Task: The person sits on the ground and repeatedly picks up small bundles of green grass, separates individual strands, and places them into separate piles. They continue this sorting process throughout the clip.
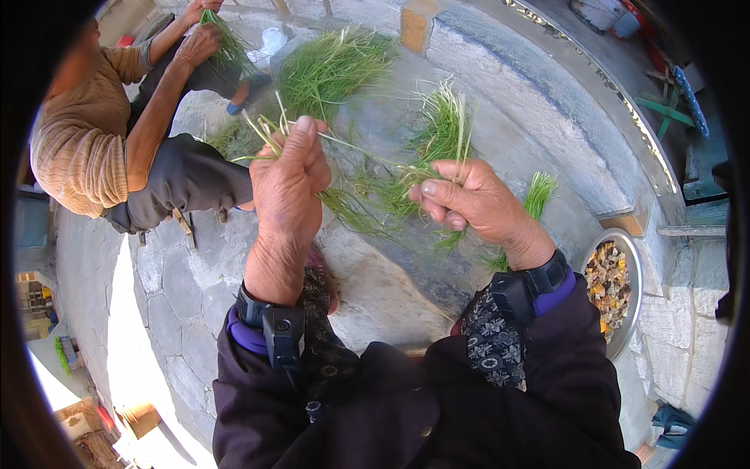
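Observation:
My left hand point(287, 187) is closed around a small bunch of thin, chive-like greens point(354, 214). Their pale ends stick up past the thumb, and the green tips hang down to the right. My right hand point(477, 202) pinches a few thin stalks point(417, 173) between thumb and fingers. One long pale stalk point(363, 151) stretches across the gap between the hands. Just beyond the right hand lies a loose heap of the same greens point(438, 126), white ends pointing away. Beside the right wrist, a small neat bundle point(539, 194) rests on the stone, partly hidden by the forearm.
A larger pile of greens point(337, 70) lies farther out. At left sits another person point(88, 140), holding a bunch of greens point(225, 38). A metal basin of corn cob pieces point(609, 281) stands at right, near a stone step point(527, 99). Stone paving point(181, 287) spreads to the left.

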Demonstrator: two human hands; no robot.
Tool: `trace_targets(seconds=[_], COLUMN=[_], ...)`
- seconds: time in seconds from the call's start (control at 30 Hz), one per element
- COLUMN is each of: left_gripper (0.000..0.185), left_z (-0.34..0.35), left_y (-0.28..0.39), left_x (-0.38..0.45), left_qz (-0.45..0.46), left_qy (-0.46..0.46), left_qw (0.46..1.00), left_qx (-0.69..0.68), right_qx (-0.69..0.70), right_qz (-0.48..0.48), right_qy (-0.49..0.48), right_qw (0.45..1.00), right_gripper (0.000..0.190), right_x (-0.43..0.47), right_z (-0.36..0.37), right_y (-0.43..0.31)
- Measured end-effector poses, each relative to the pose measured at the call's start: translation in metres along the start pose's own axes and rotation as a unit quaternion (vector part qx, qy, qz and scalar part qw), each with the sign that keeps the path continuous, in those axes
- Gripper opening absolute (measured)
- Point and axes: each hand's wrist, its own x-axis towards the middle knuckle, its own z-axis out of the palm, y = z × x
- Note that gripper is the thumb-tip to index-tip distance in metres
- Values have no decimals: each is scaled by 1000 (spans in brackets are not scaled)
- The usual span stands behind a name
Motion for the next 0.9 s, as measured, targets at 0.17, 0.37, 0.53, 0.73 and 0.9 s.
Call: trace_targets(seconds=[0.17, 0.37, 0.53, 0.73, 0.9], left_gripper=[18, 17, 20, 21, 23], left_z=[-28, -53, -55, -47, -29], left_y=[21, 39, 36, 21, 6], left_x=[7, 8, 8, 9, 7], left_qz=[43, 89, 61, 14, -48], left_qy=[41, 54, 34, -34, -29], left_qw=[996, 985, 985, 984, 988], left_qx=[-68, -141, -155, -175, -146], right_qx=[-61, -108, -18, 33, 12], right_qz=[22, 47, -8, 0, 32], right_qy=[34, 182, 338, 180, 122], right_qw=[997, 976, 941, 983, 992], right_gripper=[22, 21, 20, 19, 23], right_x=[-7, -17, -12, -5, 1], right_z=[-34, -80, -85, -42, -18], right_y=[-7, -9, -6, -3, 2])
